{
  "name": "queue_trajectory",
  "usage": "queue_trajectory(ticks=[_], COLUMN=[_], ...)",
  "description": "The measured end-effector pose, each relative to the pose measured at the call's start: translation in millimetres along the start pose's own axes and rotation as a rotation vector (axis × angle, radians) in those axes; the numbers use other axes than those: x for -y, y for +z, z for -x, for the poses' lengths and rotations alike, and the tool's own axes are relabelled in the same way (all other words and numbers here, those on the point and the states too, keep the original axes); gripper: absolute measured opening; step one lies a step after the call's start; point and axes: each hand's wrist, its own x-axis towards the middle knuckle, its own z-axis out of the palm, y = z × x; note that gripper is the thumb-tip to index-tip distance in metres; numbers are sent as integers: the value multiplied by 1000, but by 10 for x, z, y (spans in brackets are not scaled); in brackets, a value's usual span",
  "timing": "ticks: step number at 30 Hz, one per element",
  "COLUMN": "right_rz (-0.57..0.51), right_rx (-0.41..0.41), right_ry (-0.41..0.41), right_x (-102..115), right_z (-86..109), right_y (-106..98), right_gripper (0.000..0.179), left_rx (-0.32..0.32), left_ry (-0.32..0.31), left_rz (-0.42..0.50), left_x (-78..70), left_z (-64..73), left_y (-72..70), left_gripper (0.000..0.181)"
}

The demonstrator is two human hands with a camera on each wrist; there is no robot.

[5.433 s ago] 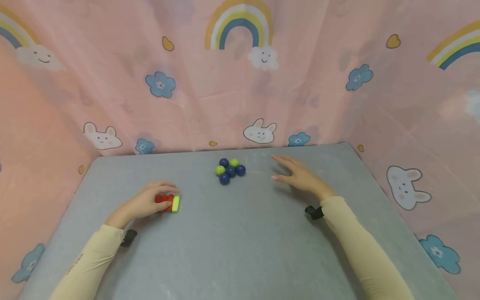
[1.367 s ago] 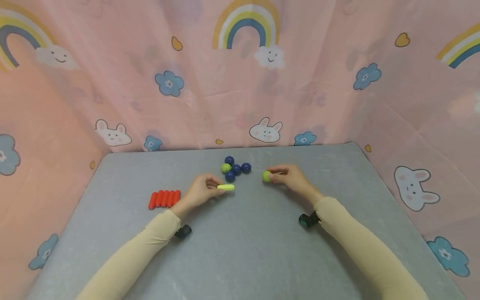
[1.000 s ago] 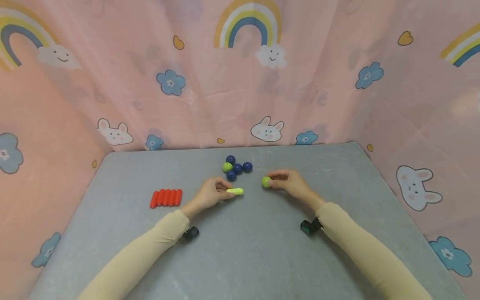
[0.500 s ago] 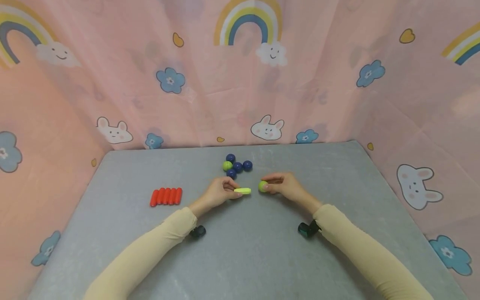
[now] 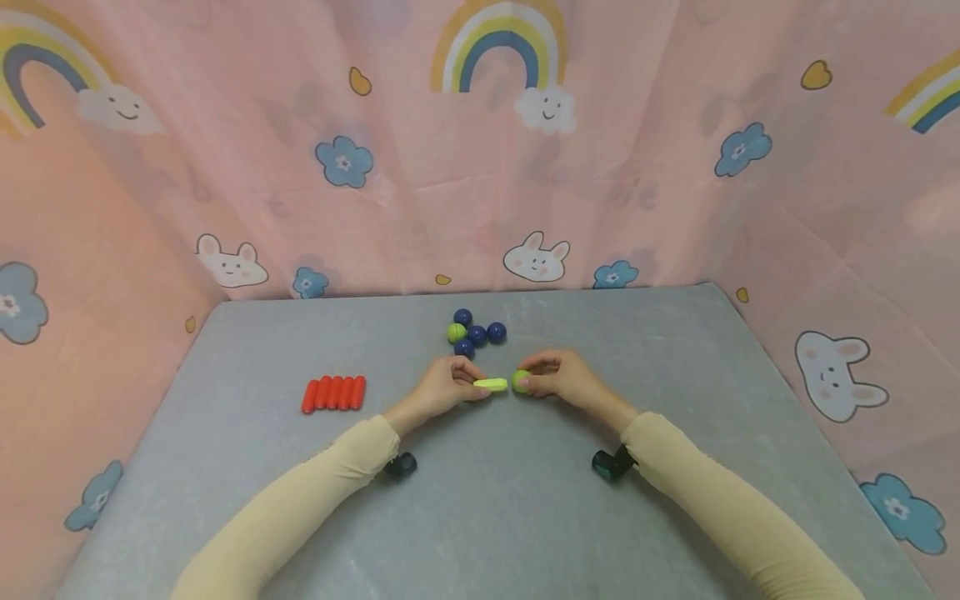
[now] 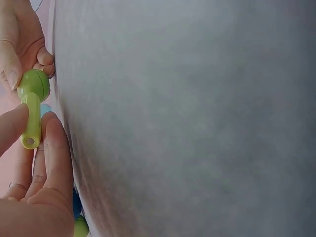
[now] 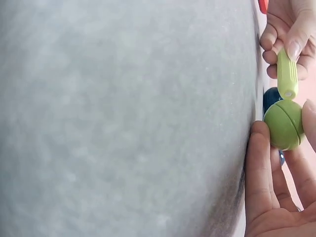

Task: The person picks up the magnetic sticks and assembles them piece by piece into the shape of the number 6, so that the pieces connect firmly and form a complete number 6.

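Observation:
My left hand (image 5: 442, 387) pinches a yellow-green ribbed rod (image 5: 491, 384) between thumb and fingers, held level and pointing right. A round hole shows in the rod's end in the left wrist view. Opposite it, my right hand (image 5: 566, 379) pinches a green ball (image 7: 285, 125) with a seam line around it. The rod's far end (image 7: 288, 93) is right at the ball's surface in the right wrist view; from the head a thin gap shows between them. Both pieces are above the grey table (image 5: 510, 500), near its middle.
Behind the hands sits a cluster of several dark blue balls (image 5: 497, 332) with one green ball (image 5: 456, 333). To the left lies a row of several red rods (image 5: 333, 393). A pink printed curtain (image 5: 390, 217) rises at the table's back and sides.
The left hand has picked the yellow-green rod from beside the red ones and carried it right. The right hand has taken a green ball from the cluster and brought it toward the rod.

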Motion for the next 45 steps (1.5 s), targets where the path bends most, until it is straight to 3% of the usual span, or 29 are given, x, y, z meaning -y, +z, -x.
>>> queue_trajectory(ticks=[14, 34, 39, 45], right_rz=[-14, 27, 0, -31], right_rx=[-8, 68, 68, 74], right_ry=[5, -15, 7, 9], right_x=[29, 0, -4, -38], right_z=[-2, 9, 4, -8], right_y=[51, 37, 36, 28], right_gripper=[38, 39, 39, 39], left_rx=[11, 12, 17, 48], left_ry=[7, 1, -19, -75], left_rz=[-22, -23, 23, 102], left_x=[-20, 4, 14, -44], left_z=[7, 15, 34, 74], left_y=[20, 4, -59, -246], left_gripper=[23, 22, 26, 28])
